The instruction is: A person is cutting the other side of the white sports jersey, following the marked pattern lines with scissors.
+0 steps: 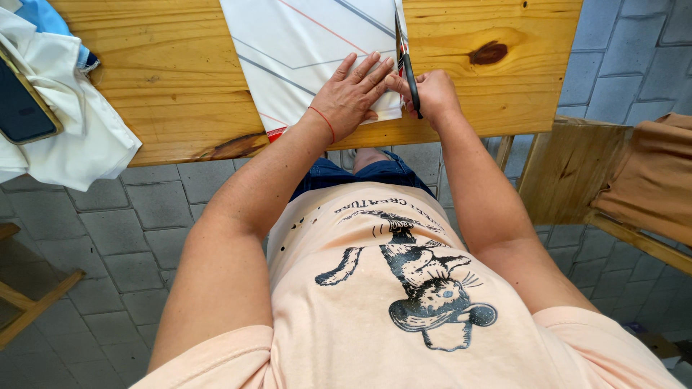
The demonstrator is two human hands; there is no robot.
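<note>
The left hand (355,94) lies flat, fingers spread and together pressing down on a white fabric piece (310,50) near its lower edge. A thin red cord circles that wrist. Just beside it, touching at the fingertips, the right hand (430,94) is closed around the dark handles of one pair of scissors (406,57), whose blades point away from the body along the right edge of the cloth.

The fabric is smooth and thin, white with a few fine straight lines in grey and red crossing it at angles, and a small red patch at its near left corner. It lies on a wooden table (180,79) of pale, varnished pine planks with visible grain, one dark oval knot to the right and a dark rough streak along the near edge.

At the table's left end sits one heap of crumpled white cloth (79,137), with a bit of light blue fabric behind it and one dark phone (21,101) in a gold-edged case resting on top.

The floor is grey rectangular paving blocks (122,238). To the right stands a wooden chair (569,173) with tan cloth (649,173) draped over it; another wooden frame shows at the lower left.
</note>
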